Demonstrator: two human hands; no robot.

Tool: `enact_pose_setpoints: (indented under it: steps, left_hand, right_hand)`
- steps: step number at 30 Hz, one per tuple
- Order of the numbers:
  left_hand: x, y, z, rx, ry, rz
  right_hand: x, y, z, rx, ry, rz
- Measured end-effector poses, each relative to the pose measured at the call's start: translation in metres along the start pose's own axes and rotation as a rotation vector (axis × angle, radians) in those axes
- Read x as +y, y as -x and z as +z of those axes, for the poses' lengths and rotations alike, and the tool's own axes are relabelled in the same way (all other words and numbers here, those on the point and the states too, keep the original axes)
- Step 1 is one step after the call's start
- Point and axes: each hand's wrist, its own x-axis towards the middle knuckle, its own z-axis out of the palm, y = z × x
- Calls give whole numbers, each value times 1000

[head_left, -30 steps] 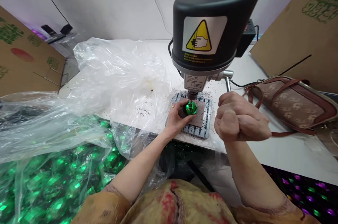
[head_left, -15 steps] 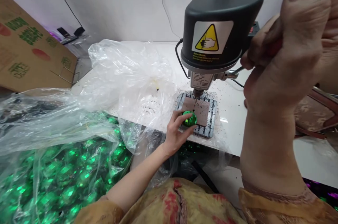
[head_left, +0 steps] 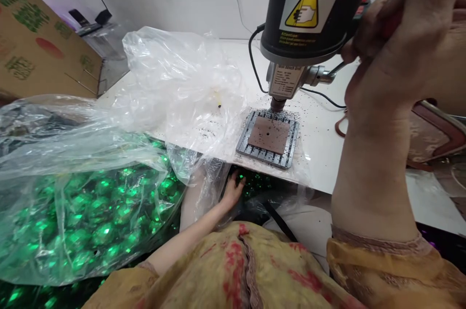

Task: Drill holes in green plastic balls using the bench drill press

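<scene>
So, green faceted pieces [head_left: 258, 183] sit in shadow just below the bench [head_left: 320, 153] front edge; left hand [head_left: 233, 190] is down at them. Can't tell whether its fingers grip one. Likely light, stiff, slick, maybe easy to dent; best held lightly round the widest part. Bench edge and the metal plate [head_left: 262, 159] rim lie between them and the brown pad [head_left: 274, 141], so a lift should clear both. Chuck [head_left: 277, 105] overhangs the plate's far side. Clear plastic [head_left: 182, 66] crowds the left; more room right. Right hand [head_left: 396, 42] closed round the lever [head_left: 337, 70] end.
</scene>
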Motion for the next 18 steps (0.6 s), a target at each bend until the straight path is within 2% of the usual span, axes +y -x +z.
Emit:
enact_pose_setpoints:
  steps: [1,2,6,8,11,13,15,18]
  left_hand:
    - [-6,-3,1,-10,-30,-62]
    - [-10,-4,0,-83,-81,-111]
    - [-14,6,-13,-522,-263,-193]
    - [-12,17,-18,-648,-336,-177]
    - [-4,33,-23,-757,-505,-57]
    - [7,40,-28,-810,-597,33]
    - [23,47,-36,-808,-629,160]
    - [55,55,-55,-644,-511,485]
  right_hand:
    - [2,0,0,46,-58,-8]
    - [4,-1,0,100,-119,-5]
    - [9,-3,2,165,-177,16]
    - [9,-5,3,196,-169,-14]
    - [11,-9,1,182,-148,-5]
    - [17,-14,-1,153,-149,42]
    - [24,-18,-2,168,-149,48]
    - [35,-23,-4,202,-155,-18]
